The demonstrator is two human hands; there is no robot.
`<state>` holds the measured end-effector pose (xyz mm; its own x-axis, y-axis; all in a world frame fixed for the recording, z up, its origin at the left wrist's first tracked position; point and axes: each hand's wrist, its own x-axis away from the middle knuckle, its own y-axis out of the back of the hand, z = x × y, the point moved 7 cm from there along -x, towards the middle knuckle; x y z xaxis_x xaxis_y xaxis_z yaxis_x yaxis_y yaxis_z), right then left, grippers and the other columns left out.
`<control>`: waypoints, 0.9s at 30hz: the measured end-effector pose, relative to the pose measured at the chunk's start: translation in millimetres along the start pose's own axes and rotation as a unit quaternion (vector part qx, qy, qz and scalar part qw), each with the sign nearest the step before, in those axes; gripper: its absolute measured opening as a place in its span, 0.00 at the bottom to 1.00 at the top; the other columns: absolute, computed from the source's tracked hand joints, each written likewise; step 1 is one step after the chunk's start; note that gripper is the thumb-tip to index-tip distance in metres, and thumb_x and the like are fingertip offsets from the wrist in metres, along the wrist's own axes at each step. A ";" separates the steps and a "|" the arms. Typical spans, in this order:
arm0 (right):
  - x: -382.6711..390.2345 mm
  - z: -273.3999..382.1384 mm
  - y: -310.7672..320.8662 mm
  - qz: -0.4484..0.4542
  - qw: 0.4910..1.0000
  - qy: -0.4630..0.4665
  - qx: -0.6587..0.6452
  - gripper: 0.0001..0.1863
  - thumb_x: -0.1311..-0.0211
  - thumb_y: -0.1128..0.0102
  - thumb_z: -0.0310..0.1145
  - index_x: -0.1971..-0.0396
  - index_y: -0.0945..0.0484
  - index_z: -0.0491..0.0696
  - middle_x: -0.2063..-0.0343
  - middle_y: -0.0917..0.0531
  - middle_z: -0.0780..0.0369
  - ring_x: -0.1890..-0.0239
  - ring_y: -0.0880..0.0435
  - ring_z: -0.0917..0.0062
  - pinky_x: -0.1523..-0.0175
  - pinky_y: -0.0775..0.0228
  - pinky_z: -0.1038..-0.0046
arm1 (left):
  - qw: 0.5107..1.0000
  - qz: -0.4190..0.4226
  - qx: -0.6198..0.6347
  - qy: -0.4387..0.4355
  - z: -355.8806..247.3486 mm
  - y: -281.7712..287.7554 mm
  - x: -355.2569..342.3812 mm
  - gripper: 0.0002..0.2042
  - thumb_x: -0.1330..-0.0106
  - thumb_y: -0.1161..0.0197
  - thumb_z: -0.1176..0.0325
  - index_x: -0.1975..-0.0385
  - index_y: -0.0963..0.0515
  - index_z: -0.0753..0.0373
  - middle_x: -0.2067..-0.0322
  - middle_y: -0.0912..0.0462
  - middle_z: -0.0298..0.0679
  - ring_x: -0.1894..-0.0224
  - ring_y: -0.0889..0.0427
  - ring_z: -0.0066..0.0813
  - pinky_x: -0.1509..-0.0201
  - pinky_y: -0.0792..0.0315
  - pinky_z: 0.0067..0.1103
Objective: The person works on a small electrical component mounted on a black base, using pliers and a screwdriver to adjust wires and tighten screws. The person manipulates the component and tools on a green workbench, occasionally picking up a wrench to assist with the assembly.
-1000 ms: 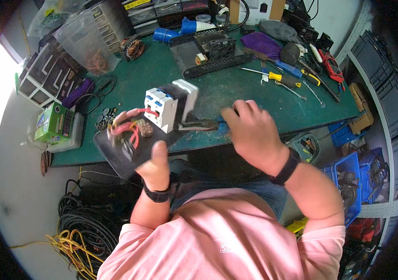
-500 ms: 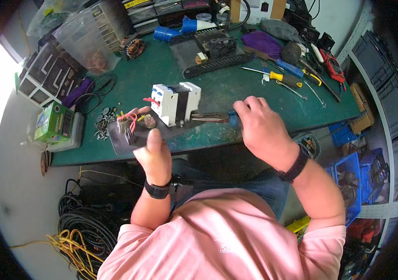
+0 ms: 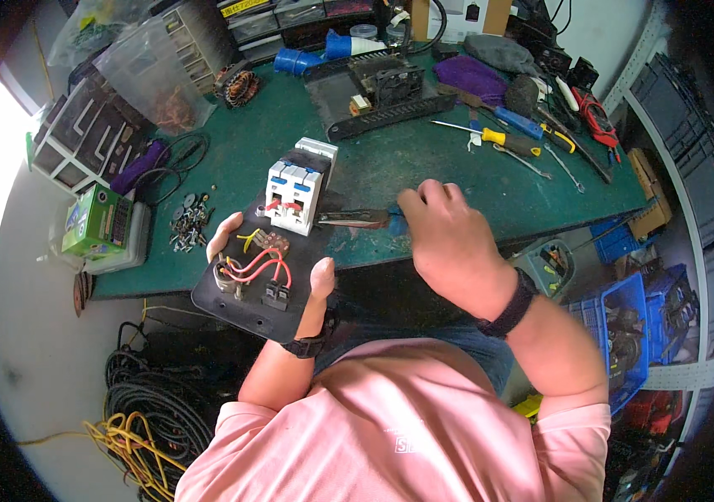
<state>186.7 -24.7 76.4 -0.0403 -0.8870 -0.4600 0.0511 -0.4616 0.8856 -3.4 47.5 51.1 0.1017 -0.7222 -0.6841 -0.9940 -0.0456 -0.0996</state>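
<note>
My left hand (image 3: 318, 286) holds a black panel plate (image 3: 231, 312) from below, thumb on its near right edge and fingers at its left edge. Standing on the plate's far end is a white circuit breaker (image 3: 292, 198) with red levers and blue marks. Red wires (image 3: 267, 256) loop across the plate between a round metal socket (image 3: 226, 274) and a small black part (image 3: 277, 294). My right hand (image 3: 451, 224) is closed around the blue handles of a pair of pliers (image 3: 359, 218). Their jaws reach the breaker's right lower side; whether they touch, I cannot tell.
A pile of loose screws (image 3: 191, 222) lies left of the plate on the green bench (image 3: 390, 163). Farther back sits a black metal chassis (image 3: 349, 109). Screwdrivers (image 3: 518, 144) and wrenches (image 3: 565, 167) lie at right; blue crates (image 3: 625, 322) stand below the bench.
My left hand has turned and tilted the plate, so its wired face and the breaker's lever side now show. The right hand and pliers have shifted slightly left.
</note>
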 end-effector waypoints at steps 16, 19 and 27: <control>1.1 11.7 -4.8 -0.001 0.999 0.025 0.032 0.05 0.44 0.45 0.32 0.69 0.25 0.48 0.72 0.22 0.58 0.69 0.18 0.65 0.68 0.25 0.67 | 0.999 0.011 -0.034 -0.039 -2.1 -1.8 -1.4 0.50 0.58 0.19 0.54 0.39 0.45 0.66 0.44 0.38 0.44 0.41 0.33 0.35 0.34 0.36 0.32; 2.5 6.7 -4.4 -0.020 0.998 0.050 0.038 0.04 0.43 0.46 0.32 0.70 0.26 0.49 0.73 0.24 0.60 0.69 0.19 0.67 0.69 0.26 0.67 | 0.999 -0.014 -0.030 -0.033 4.3 0.0 -10.1 0.44 0.51 0.23 0.55 0.38 0.42 0.66 0.47 0.32 0.42 0.42 0.30 0.35 0.34 0.37 0.32; -11.7 -3.2 5.0 -0.042 0.985 0.146 0.086 0.03 0.43 0.46 0.32 0.72 0.26 0.50 0.73 0.25 0.62 0.68 0.21 0.71 0.69 0.28 0.71 | 0.892 0.094 0.363 0.255 68.9 -10.8 -11.7 0.29 0.36 0.36 0.54 0.39 0.32 0.63 0.43 0.25 0.39 0.40 0.27 0.35 0.32 0.36 0.35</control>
<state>190.6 -16.7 86.0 0.2520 -0.8228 -0.5095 -0.1117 -0.5477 0.8292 8.9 104.0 10.4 -0.2791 -0.8985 -0.3389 -0.6852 0.4336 -0.5852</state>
